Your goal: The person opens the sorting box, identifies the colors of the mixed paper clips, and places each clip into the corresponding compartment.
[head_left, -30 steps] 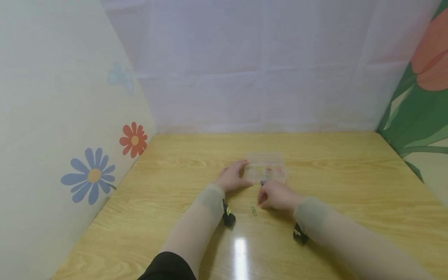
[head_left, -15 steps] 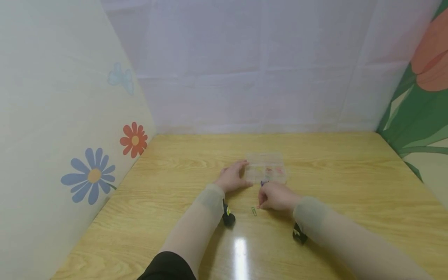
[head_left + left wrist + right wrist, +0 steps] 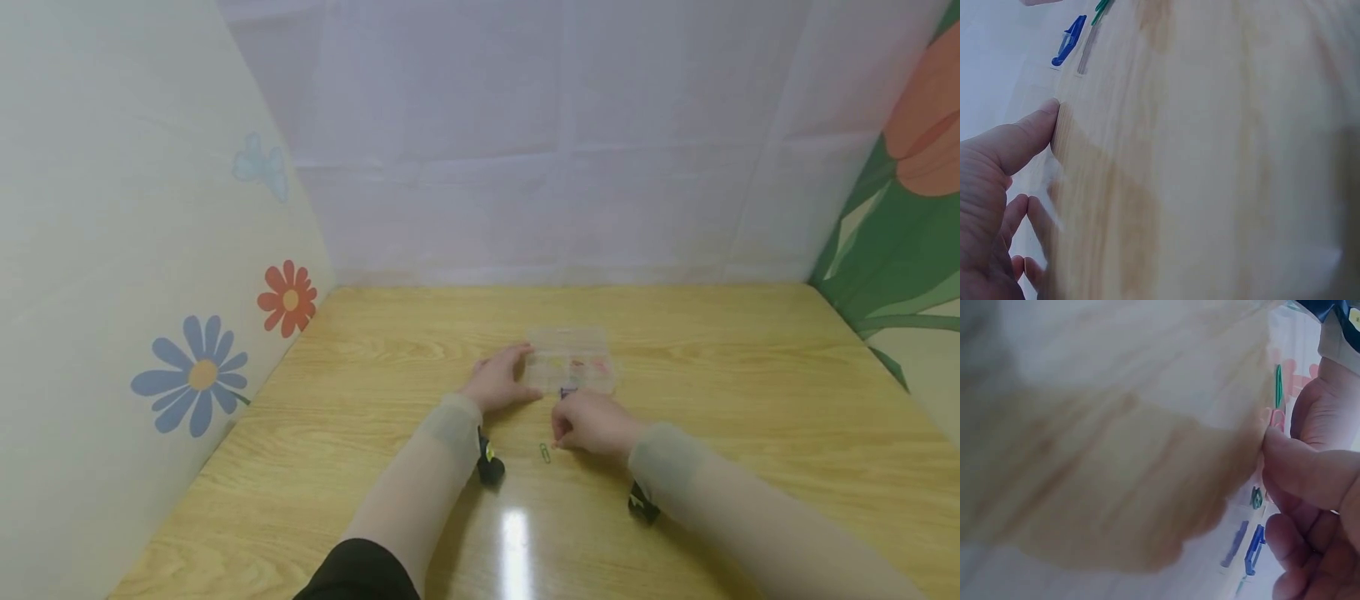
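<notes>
My left hand [image 3: 498, 381] rests on the desk [image 3: 750, 392] with its fingers laid loosely against the left end of a small clear plastic box [image 3: 572, 361]; the thumb presses on the box's near corner, and nothing is gripped. The box sits around the middle of the desk, a little toward the far edge, lying flat with its long axis running left to right, parallel to the far edge. Small coloured clips show faintly through its walls, pink ones toward the right end.

My right hand [image 3: 592, 423] is just in front of the box's near side, fingers curled in with the thumb pressed toward the fingertips. I cannot tell whether it pinches anything. A blue paper clip [image 3: 567, 392] lies at the box's near edge, right by that hand's knuckles.

A green paper clip [image 3: 544, 452] lies on the bare desk just left of my right hand, its long axis pointing from the near edge toward the far edge, slightly slanted. Pale sleeves cover both forearms.
</notes>
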`<state>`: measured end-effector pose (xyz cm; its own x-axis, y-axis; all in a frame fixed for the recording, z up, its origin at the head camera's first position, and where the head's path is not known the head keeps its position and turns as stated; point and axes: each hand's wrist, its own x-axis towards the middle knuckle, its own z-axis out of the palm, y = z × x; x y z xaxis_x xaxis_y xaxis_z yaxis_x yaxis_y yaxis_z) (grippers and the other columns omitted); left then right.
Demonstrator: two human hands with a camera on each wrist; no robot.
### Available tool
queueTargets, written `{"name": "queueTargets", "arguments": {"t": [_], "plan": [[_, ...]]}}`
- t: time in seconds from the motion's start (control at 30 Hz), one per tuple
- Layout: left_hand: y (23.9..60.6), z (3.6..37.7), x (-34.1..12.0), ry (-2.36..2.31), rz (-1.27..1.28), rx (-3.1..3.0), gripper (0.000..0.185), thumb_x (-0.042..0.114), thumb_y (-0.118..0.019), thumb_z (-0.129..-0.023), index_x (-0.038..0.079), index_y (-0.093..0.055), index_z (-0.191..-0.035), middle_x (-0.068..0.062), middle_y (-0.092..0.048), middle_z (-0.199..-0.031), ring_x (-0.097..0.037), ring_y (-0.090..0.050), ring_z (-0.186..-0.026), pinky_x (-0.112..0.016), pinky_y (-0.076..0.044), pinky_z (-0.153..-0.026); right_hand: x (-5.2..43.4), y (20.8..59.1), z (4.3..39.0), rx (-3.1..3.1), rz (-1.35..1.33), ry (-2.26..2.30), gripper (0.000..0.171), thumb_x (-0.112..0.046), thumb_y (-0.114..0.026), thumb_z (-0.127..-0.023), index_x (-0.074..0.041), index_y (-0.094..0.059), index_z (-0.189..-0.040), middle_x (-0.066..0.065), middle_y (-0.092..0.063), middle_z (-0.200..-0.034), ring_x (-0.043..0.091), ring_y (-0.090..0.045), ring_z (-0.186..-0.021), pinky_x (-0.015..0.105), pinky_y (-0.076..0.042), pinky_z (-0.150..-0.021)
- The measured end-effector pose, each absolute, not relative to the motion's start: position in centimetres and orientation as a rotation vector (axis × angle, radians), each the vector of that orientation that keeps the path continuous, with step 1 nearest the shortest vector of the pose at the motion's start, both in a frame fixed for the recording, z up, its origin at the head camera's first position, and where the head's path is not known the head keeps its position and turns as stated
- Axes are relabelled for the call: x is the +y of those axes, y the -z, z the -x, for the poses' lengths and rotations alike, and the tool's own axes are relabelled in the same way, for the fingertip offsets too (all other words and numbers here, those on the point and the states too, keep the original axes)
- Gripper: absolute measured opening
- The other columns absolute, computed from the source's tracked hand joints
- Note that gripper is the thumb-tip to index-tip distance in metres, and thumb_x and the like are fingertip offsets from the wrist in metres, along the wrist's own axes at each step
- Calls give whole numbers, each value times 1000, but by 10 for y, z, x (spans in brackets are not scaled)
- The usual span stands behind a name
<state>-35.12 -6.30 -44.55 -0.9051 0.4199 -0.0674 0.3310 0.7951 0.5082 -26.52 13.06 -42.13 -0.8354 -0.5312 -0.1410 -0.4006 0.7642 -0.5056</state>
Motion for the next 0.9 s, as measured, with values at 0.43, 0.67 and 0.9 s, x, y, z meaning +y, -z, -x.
{"name": "queueTargets", "arguments": {"t": [0.43, 0.67, 0.9], "plan": [[446, 351, -64, -763, -609, 2802, 85, 47, -75, -79, 21, -35, -149, 5, -28, -156, -18, -28, -142, -50, -11, -114, 129, 421, 262, 2719, 813, 611, 20, -15, -77, -79, -23, -61, -70, -11, -55, -73, 10, -51, -73, 34, -46, -74], [444, 349, -63, -763, -604, 2803, 84, 46, -75, -79, 21, -35, -149, 5, -28, -156, -17, -27, -142, -49, -10, -114, 130, 420, 261, 2722, 837, 620, 20, -15, -77, -79, -23, -61, -70, -11, -56, -73, 10, -52, -72, 34, -46, -74], [445, 350, -63, -763, -600, 2802, 85, 47, -75, -79, 21, -35, -149, 5, -28, -156, -17, -27, -142, -51, -10, -114, 132, 420, 260, 2684, 786, 687, 17, -16, -76, -80, -22, -62, -72, -12, -57, -74, 9, -53, -74, 35, -47, -76]]}}
